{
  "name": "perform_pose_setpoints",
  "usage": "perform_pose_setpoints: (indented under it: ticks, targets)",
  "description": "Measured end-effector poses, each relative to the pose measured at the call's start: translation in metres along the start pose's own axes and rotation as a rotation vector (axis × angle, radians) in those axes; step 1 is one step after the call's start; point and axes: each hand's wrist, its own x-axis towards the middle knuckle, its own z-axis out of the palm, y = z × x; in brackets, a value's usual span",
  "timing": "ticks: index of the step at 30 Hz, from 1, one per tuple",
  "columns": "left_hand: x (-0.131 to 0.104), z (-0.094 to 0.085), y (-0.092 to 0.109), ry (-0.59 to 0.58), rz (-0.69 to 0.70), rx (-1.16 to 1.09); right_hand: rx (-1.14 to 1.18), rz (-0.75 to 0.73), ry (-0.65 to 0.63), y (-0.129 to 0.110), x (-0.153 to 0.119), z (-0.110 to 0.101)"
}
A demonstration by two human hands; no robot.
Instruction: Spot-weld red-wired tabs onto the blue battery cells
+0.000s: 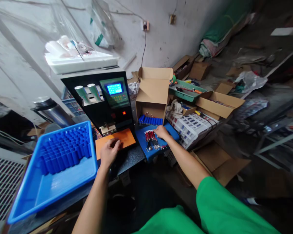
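My left hand (109, 151) is over the orange board (124, 137) in front of the black machine (88, 113), its fingers curled together; what they hold, if anything, is too small to tell. My right hand (161, 132) reaches to the upper right of a pile of red and black wires (152, 140) on the blue mat (171, 131). Its fingers are closed at the wires' edge, and their tips are too small to make out. Behind the mat, blue cells (151, 120) stand in a row in an open cardboard box (152, 91).
On the left, a blue tray (63, 191) holds many blue cells, with a steel flask (52, 110) behind it. A green tool tray (187, 90), a white basket (190, 130) and open cartons (216, 104) are at the right.
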Motion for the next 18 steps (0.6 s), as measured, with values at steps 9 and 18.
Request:
perform_pose_setpoints:
  ticks: [9,18]
  targets:
    - [-0.002,0.0,0.003,0.011,0.026,0.033,-0.003,-0.27,0.098,-0.023,-0.004,0.005]
    - [-0.004,-0.002,0.007,0.004,0.026,0.058,-0.078,-0.199,0.105,-0.02,0.002,0.01]
